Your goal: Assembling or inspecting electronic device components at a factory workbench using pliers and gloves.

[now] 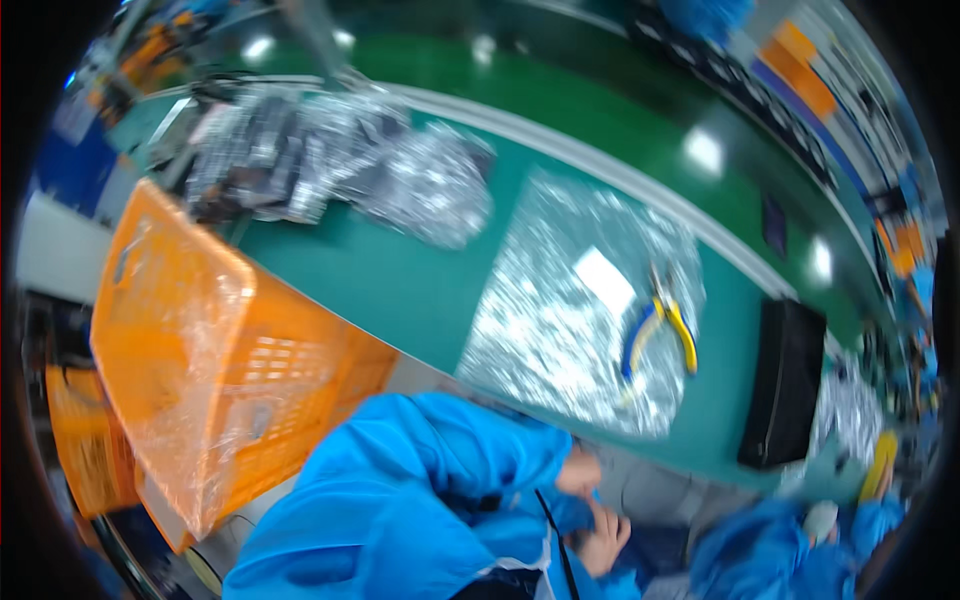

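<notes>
My left hand [579, 473] reaches across my body from a blue sleeve [430, 440], just off the table's near edge. Its fingers are blurred and mostly hidden. Close beside it, my right hand [603, 541] is closed, with its fingers curled; anything inside it is hidden. Blue cloth lies between the two hands, next to a thin black strap [556, 540]. Beyond the hands, a clear plastic bag [540, 330] lies flat on the green table [400, 290]. On the bag rest a white label or card [604, 280] and pliers [661, 315] with blue and yellow handles, jaws pointing away.
An orange plastic crate [270, 370] stands at the left against the table. Several clear-bagged dark items [330, 160] are heaped at the far left. A black box [783, 385] sits near the right end. A person in blue [770, 550] is at the lower right.
</notes>
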`<action>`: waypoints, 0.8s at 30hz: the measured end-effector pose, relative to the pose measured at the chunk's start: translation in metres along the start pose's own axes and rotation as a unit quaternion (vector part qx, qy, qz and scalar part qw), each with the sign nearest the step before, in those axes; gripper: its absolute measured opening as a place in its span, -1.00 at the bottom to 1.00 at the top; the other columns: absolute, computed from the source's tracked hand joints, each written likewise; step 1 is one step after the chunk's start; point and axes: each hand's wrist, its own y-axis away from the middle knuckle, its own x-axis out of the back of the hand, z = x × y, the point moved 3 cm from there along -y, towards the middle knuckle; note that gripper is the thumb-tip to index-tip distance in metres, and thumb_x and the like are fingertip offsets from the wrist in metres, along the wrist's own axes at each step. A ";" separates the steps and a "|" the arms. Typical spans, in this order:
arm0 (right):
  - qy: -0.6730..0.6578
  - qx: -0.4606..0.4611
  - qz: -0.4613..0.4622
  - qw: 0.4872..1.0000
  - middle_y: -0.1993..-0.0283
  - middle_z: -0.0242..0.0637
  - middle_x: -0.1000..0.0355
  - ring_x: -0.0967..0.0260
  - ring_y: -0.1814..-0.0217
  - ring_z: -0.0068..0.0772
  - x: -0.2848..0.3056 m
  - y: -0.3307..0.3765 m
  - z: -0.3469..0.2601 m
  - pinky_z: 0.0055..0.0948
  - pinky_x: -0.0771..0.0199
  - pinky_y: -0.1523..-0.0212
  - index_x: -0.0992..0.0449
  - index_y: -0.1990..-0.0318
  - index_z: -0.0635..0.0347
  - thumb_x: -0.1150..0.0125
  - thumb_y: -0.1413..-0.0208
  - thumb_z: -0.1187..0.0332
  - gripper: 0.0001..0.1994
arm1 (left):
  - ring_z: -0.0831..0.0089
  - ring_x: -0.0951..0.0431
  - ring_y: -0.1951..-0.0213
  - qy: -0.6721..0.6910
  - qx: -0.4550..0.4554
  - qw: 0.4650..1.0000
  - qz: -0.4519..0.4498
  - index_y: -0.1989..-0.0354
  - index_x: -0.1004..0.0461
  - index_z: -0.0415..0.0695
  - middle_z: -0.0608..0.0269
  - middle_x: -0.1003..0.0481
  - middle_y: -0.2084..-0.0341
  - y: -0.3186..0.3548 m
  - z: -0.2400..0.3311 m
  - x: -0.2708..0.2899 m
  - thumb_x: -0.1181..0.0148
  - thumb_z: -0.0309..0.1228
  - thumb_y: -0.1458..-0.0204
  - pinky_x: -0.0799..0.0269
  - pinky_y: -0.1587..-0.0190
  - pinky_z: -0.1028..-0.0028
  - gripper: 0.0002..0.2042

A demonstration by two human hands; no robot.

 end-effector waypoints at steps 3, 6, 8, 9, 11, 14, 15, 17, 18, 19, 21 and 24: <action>-0.031 -0.024 -0.001 0.999 0.09 -0.51 -0.37 -0.23 0.05 -0.44 0.004 0.012 0.007 -0.19 -0.03 0.05 -0.48 0.13 -0.01 -0.21 0.23 0.34 -0.62 | 0.36 -0.47 0.55 0.046 0.066 0.997 -0.012 0.66 -0.46 0.04 0.36 -0.44 0.70 -0.007 -0.013 -0.018 -0.16 -0.40 0.39 -0.28 0.48 0.26 -0.95; 0.069 0.092 -0.038 0.993 0.15 -0.53 -0.39 -0.25 0.10 -0.48 0.005 0.022 0.016 -0.24 -0.03 0.08 -0.50 0.23 -0.03 -0.21 0.23 0.32 -0.71 | 0.33 -0.44 0.65 0.080 0.011 0.986 0.147 0.78 -0.45 0.12 0.38 -0.41 0.79 -0.008 -0.025 -0.032 -0.19 -0.41 0.56 -0.24 0.66 0.33 -0.91; -0.006 -0.047 -0.012 0.999 0.20 -0.46 -0.40 -0.26 0.13 -0.42 -0.015 0.040 0.041 -0.28 -0.09 0.11 -0.53 0.41 0.02 -0.27 0.31 0.33 -0.80 | 0.30 -0.43 0.64 0.041 0.036 0.977 0.208 0.79 -0.43 0.08 0.35 -0.40 0.79 -0.004 -0.021 -0.023 -0.20 -0.42 0.58 -0.23 0.66 0.31 -0.90; -0.157 0.018 0.001 0.987 0.20 -0.38 -0.41 -0.29 0.18 -0.41 0.013 0.018 0.027 -0.31 -0.16 0.16 -0.53 0.48 0.08 -0.28 0.33 0.38 -0.85 | 0.29 -0.44 0.61 0.054 0.054 0.983 0.167 0.74 -0.43 0.05 0.31 -0.41 0.74 -0.005 -0.027 -0.021 -0.20 -0.41 0.50 -0.26 0.62 0.32 -0.92; -0.341 0.046 -0.002 0.939 0.21 -0.23 -0.40 -0.32 0.29 -0.40 0.086 -0.033 -0.006 -0.41 -0.27 0.27 -0.52 0.57 0.22 -0.28 0.29 0.47 -0.93 | 0.28 -0.45 0.54 0.086 0.086 0.990 0.078 0.63 -0.45 -0.03 0.22 -0.44 0.66 -0.010 -0.033 -0.023 -0.21 -0.39 0.35 -0.31 0.53 0.33 -0.93; -0.501 -0.094 -0.030 0.860 0.26 -0.14 -0.39 -0.33 0.27 -0.42 0.126 -0.063 -0.015 -0.54 -0.30 0.22 -0.50 0.50 0.44 -0.14 0.03 0.55 -0.89 | 0.32 -0.46 0.42 0.078 0.060 0.992 0.085 0.60 -0.43 0.00 0.29 -0.44 0.62 -0.012 -0.034 -0.021 -0.18 -0.47 0.41 -0.31 0.36 0.37 -0.88; -0.533 -0.127 -0.040 0.835 0.24 -0.13 -0.39 -0.33 0.24 -0.41 0.131 -0.070 -0.012 -0.50 -0.29 0.18 -0.49 0.48 0.46 -0.13 0.02 0.55 -0.89 | 0.32 -0.46 0.42 0.079 0.055 0.992 0.080 0.60 -0.43 0.00 0.29 -0.44 0.62 -0.009 -0.026 -0.011 -0.18 -0.47 0.41 -0.31 0.36 0.37 -0.88; -0.552 -0.108 -0.057 0.825 0.20 -0.10 -0.38 -0.32 0.17 -0.34 0.142 -0.083 -0.002 -0.41 -0.28 0.10 -0.47 0.41 0.51 -0.10 0.00 0.53 -0.87 | 0.36 -0.48 0.30 0.099 -0.008 0.994 0.033 0.36 -0.46 -0.10 0.22 -0.49 0.45 0.004 -0.011 0.010 -0.18 -0.39 0.19 -0.33 0.24 0.40 -0.82; -0.562 -0.096 -0.055 0.819 0.18 -0.07 -0.38 -0.31 0.14 -0.29 0.148 -0.090 0.000 -0.35 -0.25 0.06 -0.47 0.40 0.53 -0.07 0.00 0.52 -0.85 | 0.36 -0.48 0.30 0.099 -0.014 0.995 0.030 0.36 -0.46 -0.10 0.22 -0.49 0.45 0.007 -0.013 0.007 -0.18 -0.39 0.19 -0.33 0.24 0.40 -0.82; -0.561 -0.087 -0.049 0.822 0.18 -0.06 -0.38 -0.31 0.14 -0.28 0.153 -0.096 0.004 -0.35 -0.25 0.05 -0.47 0.41 0.53 -0.08 0.01 0.52 -0.84 | 0.40 -0.44 0.19 0.320 -0.100 0.942 -0.036 0.18 -0.39 -0.14 0.20 -0.46 0.30 0.011 -0.014 0.001 -0.09 -0.34 0.05 -0.31 0.14 0.41 -0.74; -0.547 -0.074 -0.024 0.834 0.20 -0.04 -0.38 -0.32 0.15 -0.25 0.161 -0.107 0.018 -0.33 -0.27 0.08 -0.46 0.44 0.53 -0.09 0.01 0.44 -0.79 | 0.46 -0.35 0.01 0.549 -0.070 0.822 -0.132 -0.08 -0.25 -0.13 0.19 -0.37 0.05 0.043 0.014 0.023 0.13 -0.21 -0.14 -0.23 0.00 0.46 -0.62; -0.627 -0.124 0.032 0.769 0.23 0.03 -0.37 -0.35 0.19 -0.24 0.166 -0.126 0.035 -0.29 -0.28 0.11 -0.48 0.43 0.46 -0.06 -0.01 0.23 -0.66 | 0.47 -0.21 -0.12 0.647 -0.039 0.736 -0.195 -0.23 -0.07 -0.09 0.28 -0.20 -0.12 0.111 0.069 0.095 0.35 -0.12 -0.22 -0.07 -0.15 0.48 -0.53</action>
